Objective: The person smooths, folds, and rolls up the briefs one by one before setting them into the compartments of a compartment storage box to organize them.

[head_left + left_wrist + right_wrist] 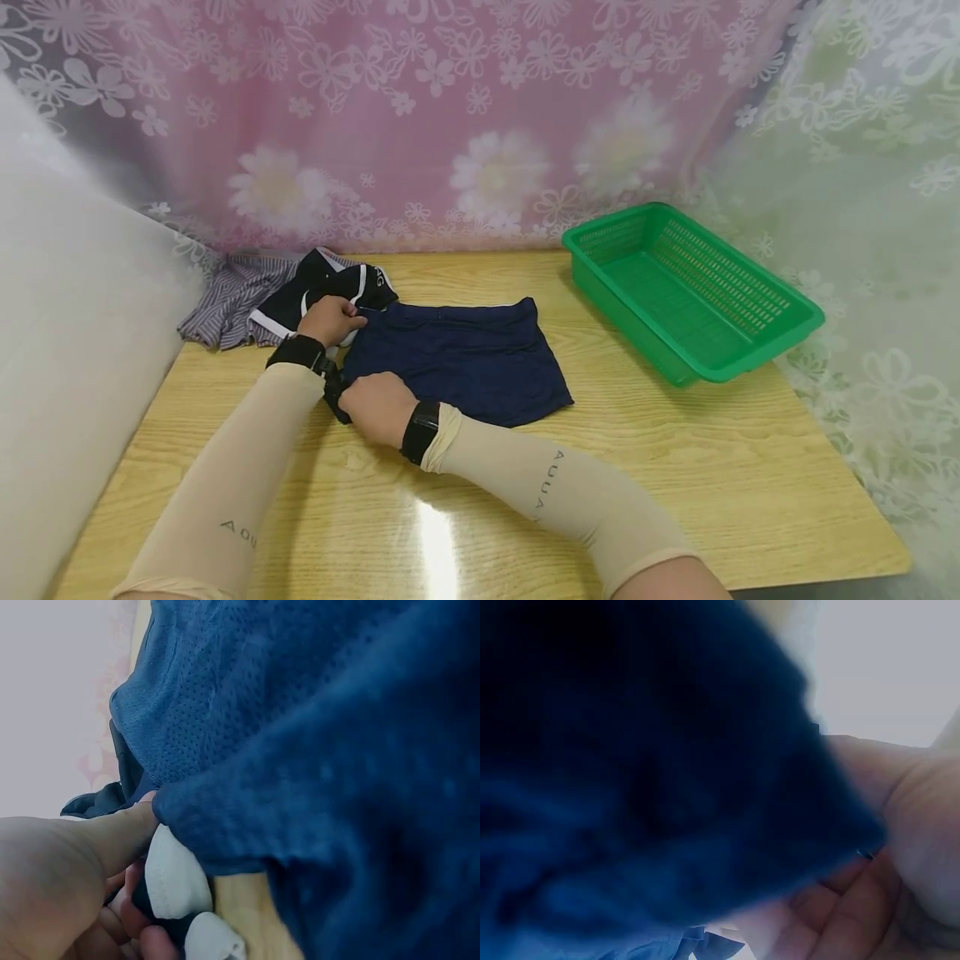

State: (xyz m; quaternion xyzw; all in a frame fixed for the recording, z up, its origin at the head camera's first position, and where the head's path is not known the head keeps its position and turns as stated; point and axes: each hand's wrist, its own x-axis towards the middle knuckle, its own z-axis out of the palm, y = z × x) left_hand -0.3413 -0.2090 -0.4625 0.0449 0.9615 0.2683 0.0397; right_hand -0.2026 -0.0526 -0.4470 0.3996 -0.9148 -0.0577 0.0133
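Note:
Navy blue shorts (465, 358) lie spread on the table, the waist edge toward the back. My left hand (328, 319) pinches their upper left corner between thumb and fingers; the left wrist view shows the thumb (124, 836) pressed on the dotted blue cloth (225, 712). Down at the lower left corner, my right hand (380, 408) grips the hem with curled fingers, and blue cloth (667, 795) fills much of the right wrist view. Black briefs with white trim (300, 292) lie right beside my left hand, their white edging (172, 874) under its thumb.
Striped grey cloth (232, 300) lies under the black briefs at the table's back left. A green plastic basket (757, 367) with slotted sides stands at the right. Behind the wooden table (675, 483) hangs a pink flowered curtain (412, 125).

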